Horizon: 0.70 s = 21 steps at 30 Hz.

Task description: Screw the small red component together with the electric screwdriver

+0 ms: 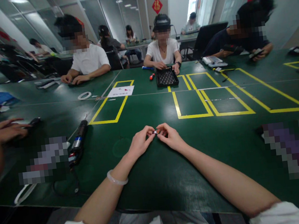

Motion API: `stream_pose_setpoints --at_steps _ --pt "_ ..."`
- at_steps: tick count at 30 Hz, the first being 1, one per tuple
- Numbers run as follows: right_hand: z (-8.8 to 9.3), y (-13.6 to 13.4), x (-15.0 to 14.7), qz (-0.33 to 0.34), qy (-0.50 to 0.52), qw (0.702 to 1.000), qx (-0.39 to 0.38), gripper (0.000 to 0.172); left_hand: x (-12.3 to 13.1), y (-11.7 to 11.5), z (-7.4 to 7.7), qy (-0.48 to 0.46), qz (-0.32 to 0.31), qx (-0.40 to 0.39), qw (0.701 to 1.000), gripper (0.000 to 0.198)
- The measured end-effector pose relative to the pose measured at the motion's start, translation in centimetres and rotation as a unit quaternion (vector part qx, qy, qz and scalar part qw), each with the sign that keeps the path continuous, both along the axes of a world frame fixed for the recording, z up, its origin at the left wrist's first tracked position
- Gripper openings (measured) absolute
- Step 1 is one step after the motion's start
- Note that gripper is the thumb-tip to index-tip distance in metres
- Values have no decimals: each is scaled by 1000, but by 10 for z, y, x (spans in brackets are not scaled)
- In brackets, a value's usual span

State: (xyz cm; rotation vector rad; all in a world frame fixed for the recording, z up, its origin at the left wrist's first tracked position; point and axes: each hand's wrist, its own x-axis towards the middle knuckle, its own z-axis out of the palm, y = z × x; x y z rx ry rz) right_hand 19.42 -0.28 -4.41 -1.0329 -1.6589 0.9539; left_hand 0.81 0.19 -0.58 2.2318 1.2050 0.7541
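Between my fingertips is a small shiny part (155, 132), silvery with a bit of orange; it is too small to name. My left hand (143, 140), with a pale bangle on its wrist, pinches it from the left. From the other side my right hand (170, 137) pinches it with thumb and fingers. Both hands are just over the green table (147, 184), and the fingers hide most of the part. To the left of my hands lies a black electric screwdriver (79, 139) with a blue band and a cable.
Yellow tape outlines (193, 116) mark the table beyond my hands. Across from me a person works at a black tray (167, 77), beside a red screwdriver (152, 76). A paper sheet (121, 91) and a white tape roll (84, 95) lie left. Another person's hand (6, 131) reaches in from the left.
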Motion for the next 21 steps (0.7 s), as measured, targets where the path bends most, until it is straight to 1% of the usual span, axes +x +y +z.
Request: stream_pose_setpoints --at_steps 3,7,12,21 --pt "0 0 1 -6 -32 999 26 26 -1 0 0 22 17 25 999 18" --pt "0 0 2 -12 -45 998 41 20 -1 -2 1 45 15 41 998 18" --pt "0 0 2 -21 -53 997 46 11 -1 -2 0 54 8 38 998 19" --pt "0 1 2 -17 -47 998 41 11 -1 -2 3 47 1 20 999 20"
